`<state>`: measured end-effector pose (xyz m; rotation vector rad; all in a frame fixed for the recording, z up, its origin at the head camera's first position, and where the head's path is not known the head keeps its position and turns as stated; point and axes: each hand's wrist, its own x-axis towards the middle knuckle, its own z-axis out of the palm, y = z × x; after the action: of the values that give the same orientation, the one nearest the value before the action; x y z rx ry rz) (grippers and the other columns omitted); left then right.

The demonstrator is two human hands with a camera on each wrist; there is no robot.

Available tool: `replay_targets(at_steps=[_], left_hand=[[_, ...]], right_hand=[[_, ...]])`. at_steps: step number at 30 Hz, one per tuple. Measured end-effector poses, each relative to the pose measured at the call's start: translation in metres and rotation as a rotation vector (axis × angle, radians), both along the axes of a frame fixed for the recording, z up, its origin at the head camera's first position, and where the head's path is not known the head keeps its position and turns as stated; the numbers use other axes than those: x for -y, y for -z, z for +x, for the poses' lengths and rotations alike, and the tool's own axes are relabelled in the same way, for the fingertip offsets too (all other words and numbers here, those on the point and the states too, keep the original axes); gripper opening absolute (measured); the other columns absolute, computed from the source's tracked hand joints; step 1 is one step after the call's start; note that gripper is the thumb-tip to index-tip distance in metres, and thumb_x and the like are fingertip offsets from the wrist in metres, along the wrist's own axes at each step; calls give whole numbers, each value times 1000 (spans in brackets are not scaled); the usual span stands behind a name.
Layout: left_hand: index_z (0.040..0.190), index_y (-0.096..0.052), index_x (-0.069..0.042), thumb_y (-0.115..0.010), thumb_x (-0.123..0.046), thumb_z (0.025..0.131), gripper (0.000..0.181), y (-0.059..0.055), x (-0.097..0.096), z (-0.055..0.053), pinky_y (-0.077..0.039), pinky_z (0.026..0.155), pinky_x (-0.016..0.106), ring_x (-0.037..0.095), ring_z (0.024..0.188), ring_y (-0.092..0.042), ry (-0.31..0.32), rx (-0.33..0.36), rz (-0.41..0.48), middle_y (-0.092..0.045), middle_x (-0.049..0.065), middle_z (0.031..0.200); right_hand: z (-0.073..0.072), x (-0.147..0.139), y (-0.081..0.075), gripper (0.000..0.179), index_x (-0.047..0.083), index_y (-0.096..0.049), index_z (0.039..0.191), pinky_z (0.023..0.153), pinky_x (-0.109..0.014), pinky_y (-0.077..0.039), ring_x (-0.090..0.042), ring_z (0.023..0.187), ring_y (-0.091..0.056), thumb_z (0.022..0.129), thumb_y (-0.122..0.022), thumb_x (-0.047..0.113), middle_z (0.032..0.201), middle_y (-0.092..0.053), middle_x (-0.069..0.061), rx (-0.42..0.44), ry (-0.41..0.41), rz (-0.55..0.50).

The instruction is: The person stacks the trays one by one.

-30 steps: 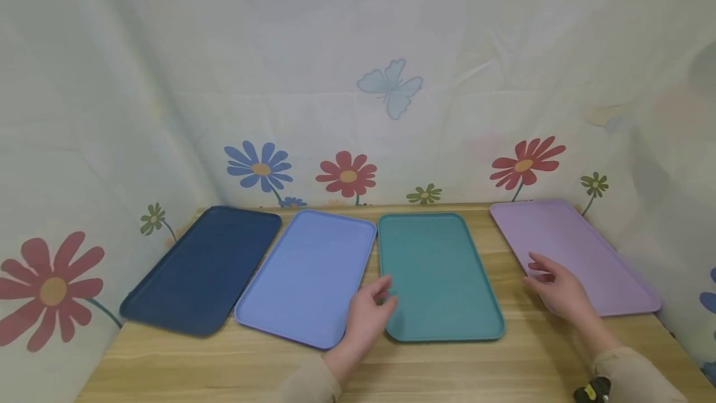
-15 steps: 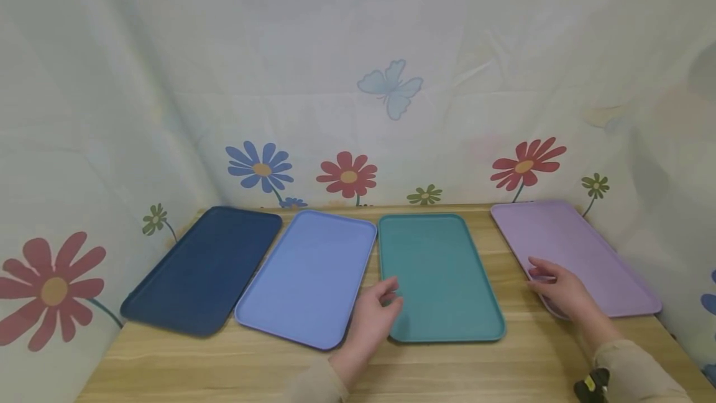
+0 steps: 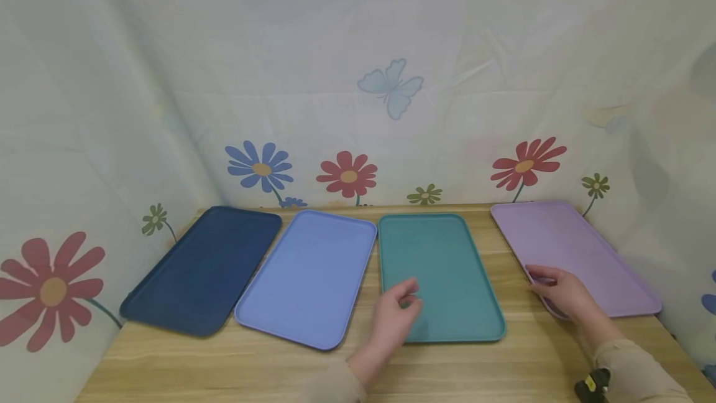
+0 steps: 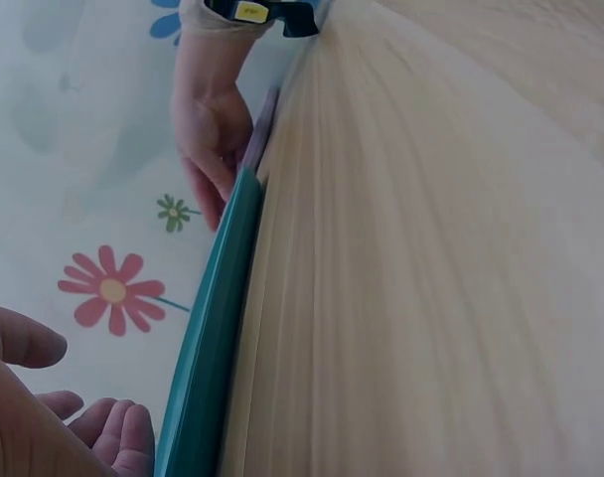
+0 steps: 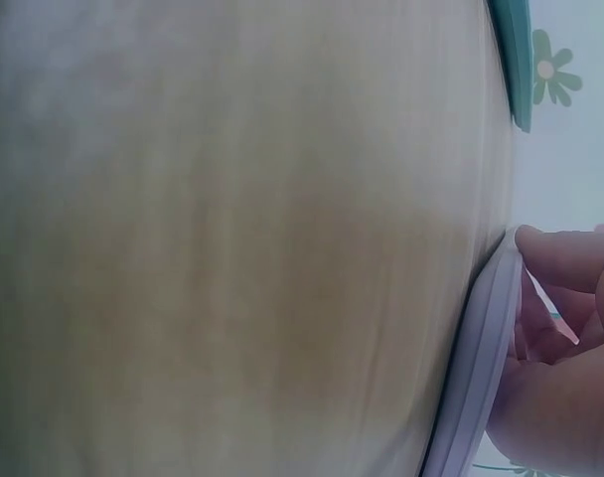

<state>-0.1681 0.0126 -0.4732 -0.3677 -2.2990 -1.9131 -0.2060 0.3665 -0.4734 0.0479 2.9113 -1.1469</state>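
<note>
Four trays (image 3: pixel 307 275), probably light, stiff, smooth; best lifted by raised rims. Right grip (image 3: pixel 565 295) at lilac tray's (image 3: pixel 582 254) rim, pinch unclear; left grip (image 3: pixel 393 319) apart, near teal tray (image 3: pixel 436 260).

From my place: navy tray (image 3: pixel 201 266) at 10 o'clock, periwinkle tray (image 3: pixel 310 275) at 11, teal tray (image 3: pixel 431 254) at 1, lilac tray (image 3: pixel 565 241) at 2, all plain. My sleeves (image 3: pixel 637 365), beige. Table (image 3: pixel 224 365), tan wood grain. Cloth (image 3: pixel 279 30), white with red, blue, green flowers (image 3: pixel 348 176); pale-blue butterfly (image 3: pixel 393 89) at 12.
</note>
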Motion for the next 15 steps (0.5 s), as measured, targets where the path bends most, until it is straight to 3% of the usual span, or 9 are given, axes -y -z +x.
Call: replay_targets(at_steps=[5, 11, 15], left_hand=[[125, -64, 5, -67, -3, 86, 40, -6, -12, 3, -54, 81, 25, 23, 99, -66, 19, 114, 4, -69, 13, 115], [125, -63, 6, -67, -2, 86, 40, -8, -23, 6, -53, 80, 23, 22, 100, -66, 53, 127, 13, -69, 14, 116], [125, -63, 6, -67, -1, 86, 40, -5, -31, 5, -54, 81, 25, 22, 100, -66, 71, 133, 6, -69, 13, 116]], right_hand=[[2, 0, -1, 45, -14, -52, 132, 94, -61, -43, -52, 112, -53, 93, -64, 5, 131, -52, -36, 0, -10, -11], [6, 2, -1, 44, -13, -52, 131, 96, -60, -42, -53, 115, -52, 92, -64, 4, 130, -52, -36, 22, -3, -24], [8, 5, -4, 44, -15, -53, 130, 93, -50, -46, -51, 115, -53, 92, -65, 4, 128, -54, -36, 26, -5, -40]])
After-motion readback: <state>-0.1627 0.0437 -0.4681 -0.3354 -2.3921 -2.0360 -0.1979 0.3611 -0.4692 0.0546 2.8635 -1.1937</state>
